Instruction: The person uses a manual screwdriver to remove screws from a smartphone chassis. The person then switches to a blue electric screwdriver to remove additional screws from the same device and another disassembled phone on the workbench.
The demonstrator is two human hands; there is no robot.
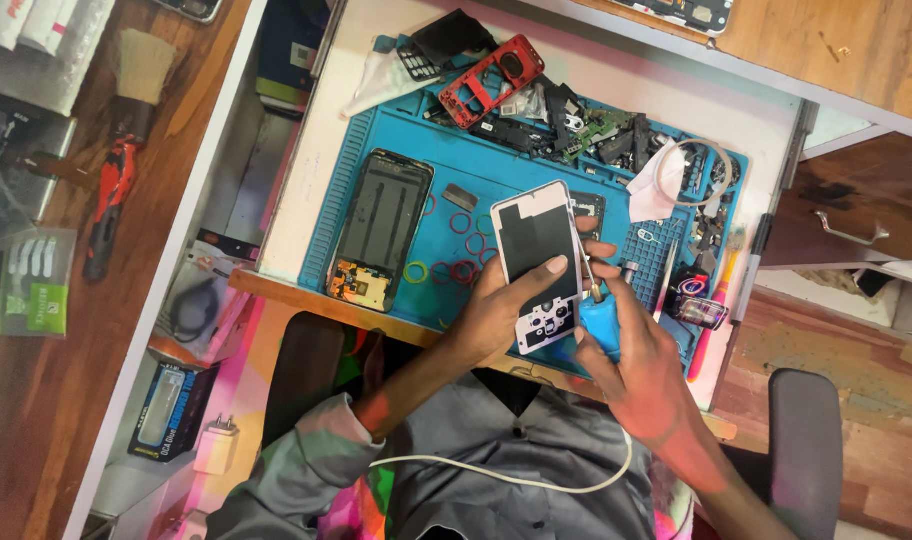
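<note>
Sleeve/cable: grey sleeve (306,470) and white cable (506,475) lay nearest the camera, across the person's lap.
Left hand: left hand (506,305) was closed around the white phone panel (538,262), thumb across its face, holding it tilted just above the near edge of the mat.
Right hand: right hand (631,365) was wrapped tight on a blue-handled screwdriver (601,325), tip touching the panel's right edge.
Panel state: back side up, dark sheet over the upper part, lower white bracket area exposed; screws too small to tell.
Done so far: second phone (379,230) lay opened on the left of the blue work mat (326,210), internals showing at its near end.
Also stripped: red phone frame (491,80) and a pile of loose parts (596,130) sat at the mat's far side.
Left, by my read: panel work was mid-way; nothing looked reassembled, and the loose parts remained unfitted.
Off-mat: red-handled tool (111,205) lay far left on the wooden floor, well apart.
</note>
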